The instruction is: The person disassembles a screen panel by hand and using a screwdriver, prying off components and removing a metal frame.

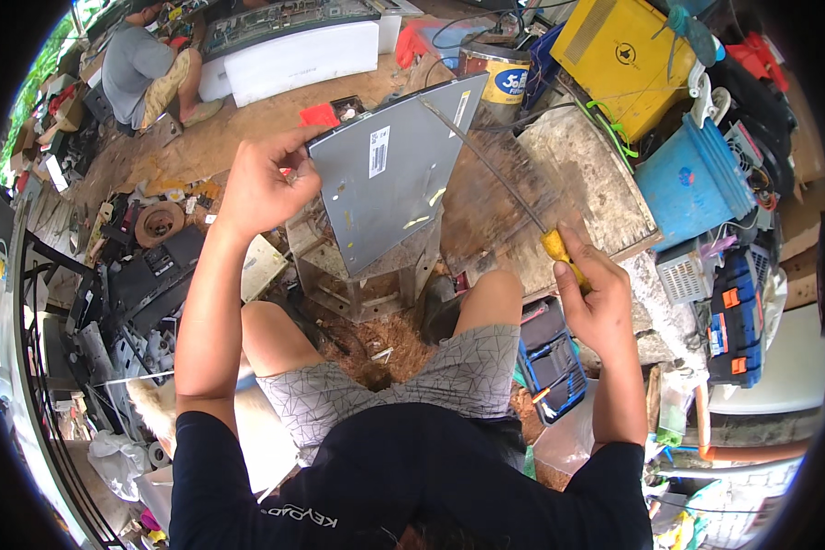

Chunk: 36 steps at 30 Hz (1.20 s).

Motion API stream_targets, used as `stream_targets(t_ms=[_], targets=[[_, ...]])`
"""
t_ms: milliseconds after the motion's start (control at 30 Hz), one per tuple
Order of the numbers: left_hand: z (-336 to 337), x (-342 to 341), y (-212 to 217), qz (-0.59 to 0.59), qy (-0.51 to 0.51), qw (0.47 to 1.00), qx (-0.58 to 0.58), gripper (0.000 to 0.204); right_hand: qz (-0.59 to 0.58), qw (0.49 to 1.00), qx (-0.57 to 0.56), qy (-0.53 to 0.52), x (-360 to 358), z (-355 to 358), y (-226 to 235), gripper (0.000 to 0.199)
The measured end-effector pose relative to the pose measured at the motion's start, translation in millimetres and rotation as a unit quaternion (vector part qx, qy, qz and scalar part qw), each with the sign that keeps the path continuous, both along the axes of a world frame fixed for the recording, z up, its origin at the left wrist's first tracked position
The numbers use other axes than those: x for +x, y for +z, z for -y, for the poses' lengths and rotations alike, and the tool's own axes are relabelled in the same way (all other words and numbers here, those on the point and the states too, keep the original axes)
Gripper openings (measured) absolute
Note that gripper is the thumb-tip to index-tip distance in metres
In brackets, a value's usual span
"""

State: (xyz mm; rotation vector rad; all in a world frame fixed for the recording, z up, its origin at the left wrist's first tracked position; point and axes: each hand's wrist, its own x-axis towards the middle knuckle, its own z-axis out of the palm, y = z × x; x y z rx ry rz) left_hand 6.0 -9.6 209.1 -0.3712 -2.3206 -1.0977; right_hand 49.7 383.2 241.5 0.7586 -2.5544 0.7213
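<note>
My left hand is closed on the left edge of a flat grey panel, which looks like a display panel with a white label on its back. The panel stands tilted upright, its lower corner over a metal stand between my knees. In my right hand is a long screwdriver with a yellow handle, the fingers wrapped round it. Its thin shaft points up and left, and the tip overlaps the panel's upper right part. Whether the tip touches the panel I cannot tell.
A worn wooden board lies right of the stand, with a blue bucket and yellow case beyond. A tool pouch rests by my right knee. Scrap parts pile up at left. Another person squats at the far left.
</note>
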Motion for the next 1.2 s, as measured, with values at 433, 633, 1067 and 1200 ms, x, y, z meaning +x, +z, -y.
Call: stream_targets(t_ms=[433,633,1067,1200], targets=[[-1,-5,-1,-0.02,-0.076,0.996,0.03,0.042,0.011,0.997,0.063,0.054,-10,-6,51,0.04],[-3,1,10,0.002,-0.077,0.997,0.014,0.042,0.007,0.992,0.122,0.026,-9,-2,47,0.047],[-13,6,14,-0.059,-0.064,0.996,-0.018,0.036,-0.028,0.98,0.184,0.066,-29,4,68,0.049],[-10,10,11,-0.036,-0.052,0.998,-0.033,0.041,-0.005,0.971,0.201,0.13,-63,-1,97,0.046]])
